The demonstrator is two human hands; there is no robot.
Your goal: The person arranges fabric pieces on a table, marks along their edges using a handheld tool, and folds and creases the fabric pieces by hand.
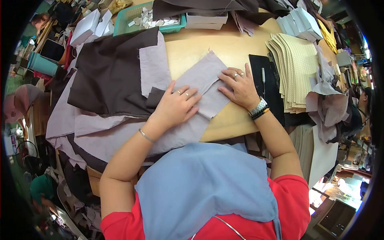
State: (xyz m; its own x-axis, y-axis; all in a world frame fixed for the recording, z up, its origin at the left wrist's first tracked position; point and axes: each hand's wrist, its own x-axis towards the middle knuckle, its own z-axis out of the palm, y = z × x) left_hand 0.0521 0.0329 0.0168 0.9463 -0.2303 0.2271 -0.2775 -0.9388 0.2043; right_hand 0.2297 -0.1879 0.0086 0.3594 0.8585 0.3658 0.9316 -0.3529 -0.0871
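A light grey-mauve piece of fabric (pixel 208 66) lies on the wooden table, with a folded edge running between my hands. My left hand (pixel 176 105) rests on this fabric with its fingers stretched out. On the fabric's right edge lies my right hand (pixel 239 86), fingers spread and thumb apart. Beside my left hand is a dark brown piece of fabric (pixel 112 72), spread over more of the grey-mauve cloth. A thin tool with a pale handle (pixel 263 75), perhaps an awl, lies on a black sheet (pixel 258 66) right of my right hand.
A teal basket (pixel 120 24) of small white pieces stands at the back. Yellowish textured sheets (pixel 298 68) are stacked at right, near crumpled grey fabric (pixel 328 100). White boxes (pixel 300 24) sit at the back right. Another person (pixel 363 106) is at the far right.
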